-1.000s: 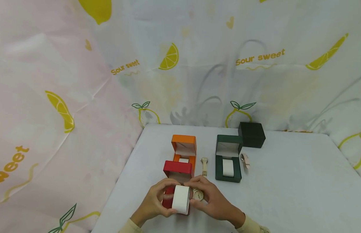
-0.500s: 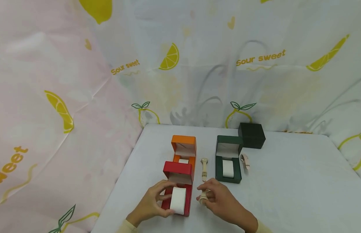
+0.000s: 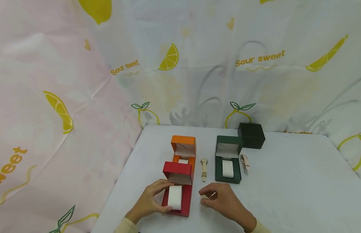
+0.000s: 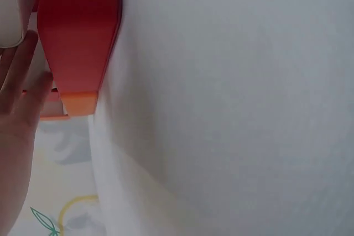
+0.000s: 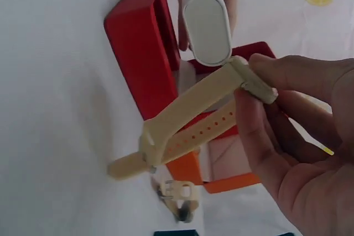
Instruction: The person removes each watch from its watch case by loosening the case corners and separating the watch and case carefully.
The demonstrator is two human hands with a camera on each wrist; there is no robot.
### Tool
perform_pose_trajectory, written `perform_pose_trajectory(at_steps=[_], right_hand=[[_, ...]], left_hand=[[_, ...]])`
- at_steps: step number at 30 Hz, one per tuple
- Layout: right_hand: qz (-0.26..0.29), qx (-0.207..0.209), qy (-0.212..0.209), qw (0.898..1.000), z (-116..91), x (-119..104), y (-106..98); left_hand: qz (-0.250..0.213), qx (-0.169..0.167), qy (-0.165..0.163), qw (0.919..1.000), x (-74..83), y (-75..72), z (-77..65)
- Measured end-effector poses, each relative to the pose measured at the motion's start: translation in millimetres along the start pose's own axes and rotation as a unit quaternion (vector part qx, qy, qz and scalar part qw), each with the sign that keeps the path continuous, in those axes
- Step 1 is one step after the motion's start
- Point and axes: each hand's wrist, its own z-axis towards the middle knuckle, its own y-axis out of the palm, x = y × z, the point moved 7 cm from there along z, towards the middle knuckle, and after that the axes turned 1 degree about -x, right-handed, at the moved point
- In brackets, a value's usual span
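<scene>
My left hand (image 3: 149,200) holds a white watch cushion (image 3: 175,198) between thumb and fingers, over the open red watch box (image 3: 178,168). In the right wrist view the cushion's oval end faces the camera and no strap is on it. Right of the box, my right hand (image 3: 224,204) pinches a wristwatch by its case; its cream strap (image 5: 193,100) is buckled into a loop and hangs toward the cushion. A second cream-strapped watch (image 3: 204,170) lies stretched out on the table, just beyond the right hand.
Behind the red box stands an open orange watch box (image 3: 183,139). An open dark green watch box (image 3: 228,140) with a white cushion is to the right, a pale pink watch (image 3: 245,161) beside it. A black box (image 3: 251,136) sits at the back, near the printed cloth.
The right hand has drawn the watch away from the cushion, to the right. The left hand has shifted slightly left with the cushion.
</scene>
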Motion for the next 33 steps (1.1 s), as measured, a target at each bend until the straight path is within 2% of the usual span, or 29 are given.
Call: perform_pose_trajectory(at_steps=[3, 7, 12, 17, 20, 25, 28, 33], right_hand=[[0.055, -0.002, 0.022, 0.998, 3.4, 14.0, 2.5], [0.113, -0.003, 0.061, 0.992, 4.2, 25.5, 3.4], [0.154, -0.013, 0.081, 0.985, 4.5, 26.7, 2.9], [0.154, -0.018, 0.104, 0.982, 11.3, 43.1, 8.2], [0.150, 0.003, 0.117, 0.982, 16.8, 60.4, 11.3], [0.115, 0.044, 0.107, 0.987, 25.5, 81.9, 14.9], [0.070, 0.068, 0.099, 0.990, 27.6, 88.6, 14.1], [-0.020, 0.094, 0.084, 0.992, 27.0, 91.9, 8.9]], left_hand=[[0.046, 0.008, 0.024, 0.9986, -0.8, -1.0, 0.4], [0.080, 0.010, 0.045, 0.9957, -1.8, -1.2, 1.1], [0.104, 0.006, 0.026, 0.9942, -6.3, -3.0, 2.7], [0.105, -0.001, 0.018, 0.9943, -9.4, -3.2, 3.7], [0.100, -0.007, 0.020, 0.9948, -9.8, -1.5, 4.5], [0.092, -0.007, 0.031, 0.9953, -8.8, -0.1, 5.5], [0.093, -0.008, 0.044, 0.9947, -6.7, 0.6, 5.9], [0.088, -0.012, 0.017, 0.9959, -7.5, 0.4, 4.8]])
